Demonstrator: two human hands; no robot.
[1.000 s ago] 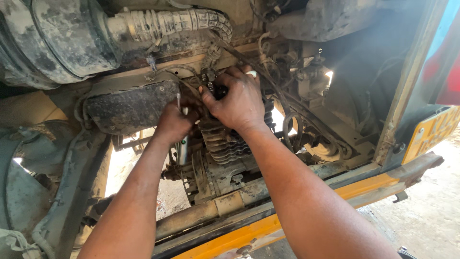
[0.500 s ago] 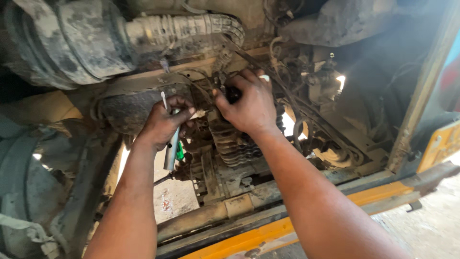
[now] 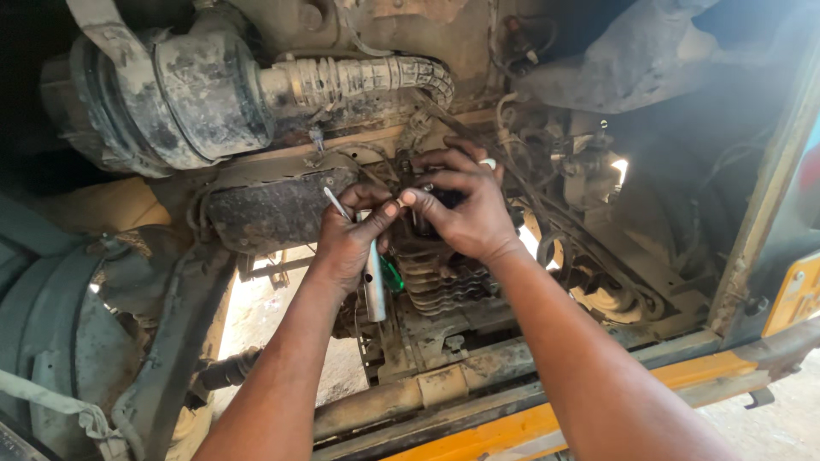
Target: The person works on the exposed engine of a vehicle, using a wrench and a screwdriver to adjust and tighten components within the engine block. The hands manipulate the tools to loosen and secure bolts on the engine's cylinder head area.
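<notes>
Engine (image 3: pixel 444 282) fills the bay, one ribbed hose (image 3: pixel 367 78) curving above. Two hands meet over it: right hand (image 3: pixel 465 209) pinches a small dark part, left hand (image 3: pixel 350 243) grips one metal socket tube (image 3: pixel 373 286), standing upright, open end pointing down.

A tube of dull grey metal (image 3: pixel 374 286) with a smooth, faintly shiny surface is gripped in the left hand (image 3: pixel 350 243), together with a tool with a glossy green plastic handle (image 3: pixel 392 276). Finned metal of an engine cylinder (image 3: pixel 444 286), matt and coated in dry brown grime, is seen under the right hand (image 3: pixel 465 209). A ribbed rubber hose (image 3: pixel 367 78) and a drum-shaped air filter housing (image 3: pixel 184 98) are caked in rough, dusty mud. A painted yellow metal frame rail (image 3: pixel 512 427) is scuffed and chipped.
</notes>
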